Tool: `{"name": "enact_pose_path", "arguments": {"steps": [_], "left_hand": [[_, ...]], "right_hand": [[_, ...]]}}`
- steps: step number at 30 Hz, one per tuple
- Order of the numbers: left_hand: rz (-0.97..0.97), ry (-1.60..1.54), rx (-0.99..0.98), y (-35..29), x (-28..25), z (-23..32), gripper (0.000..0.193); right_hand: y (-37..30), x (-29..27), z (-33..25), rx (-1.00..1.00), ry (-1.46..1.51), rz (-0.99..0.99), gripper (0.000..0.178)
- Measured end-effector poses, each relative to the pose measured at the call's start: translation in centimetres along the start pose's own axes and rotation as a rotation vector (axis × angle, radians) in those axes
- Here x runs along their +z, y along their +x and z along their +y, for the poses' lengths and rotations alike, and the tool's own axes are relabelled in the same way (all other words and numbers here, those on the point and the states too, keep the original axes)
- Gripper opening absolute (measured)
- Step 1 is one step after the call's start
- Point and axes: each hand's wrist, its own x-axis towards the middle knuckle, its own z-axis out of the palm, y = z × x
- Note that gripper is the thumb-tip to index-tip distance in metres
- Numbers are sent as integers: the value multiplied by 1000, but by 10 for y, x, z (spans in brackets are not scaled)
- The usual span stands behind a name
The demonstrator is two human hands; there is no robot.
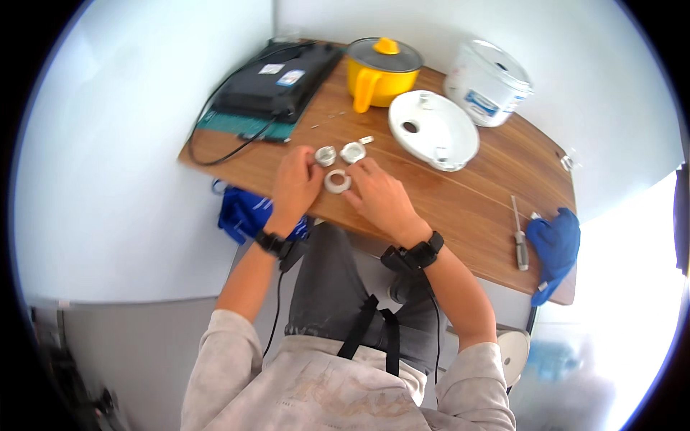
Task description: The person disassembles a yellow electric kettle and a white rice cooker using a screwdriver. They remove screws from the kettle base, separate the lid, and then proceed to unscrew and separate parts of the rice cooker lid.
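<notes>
At the near edge of the table, my left hand point(297, 181) has its fingers curled at the left side of a small white round fitting point(325, 156); fingertips touch it. Opposite, my right hand point(384, 195) has thumb and forefinger at the right edge of a flat white ring point(328, 184) lying on the wood. Its other fingers bend close to a second white round part point(353, 152), which has a small white piece point(366, 140) beside it. The picture is slightly blurred, so the exact finger contact is hard to make out.
On the wooden table point(460, 208) stand a yellow lidded pot point(384, 82), a white round cover point(438, 133) and a white cylindrical housing point(489, 82). A black flat appliance point(266, 90) with a cable lies left. A screwdriver point(520, 244) and blue cloth point(557, 241) lie right.
</notes>
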Motion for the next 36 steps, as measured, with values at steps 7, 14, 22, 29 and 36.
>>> {"name": "enact_pose_path", "arguments": {"steps": [7, 14, 22, 29, 36], "left_hand": [[-66, 3, -93, 0, 0, -1, 23], [-113, 82, -110, 5, -6, 18, 22], [-78, -41, -223, 5, -11, 19, 22], [-62, -336, -400, 12, -25, 21, 17], [-48, -281, -241, 28, -33, 36, 16]], "right_hand": [[3, -107, 62, 213, -54, 125, 22], [40, -226, 198, 383, -342, 394, 19], [95, -254, 243, 437, -529, 204, 22], [108, -252, 262, 430, -494, 168, 19], [114, -265, 272, 415, -310, 141, 15]]}}
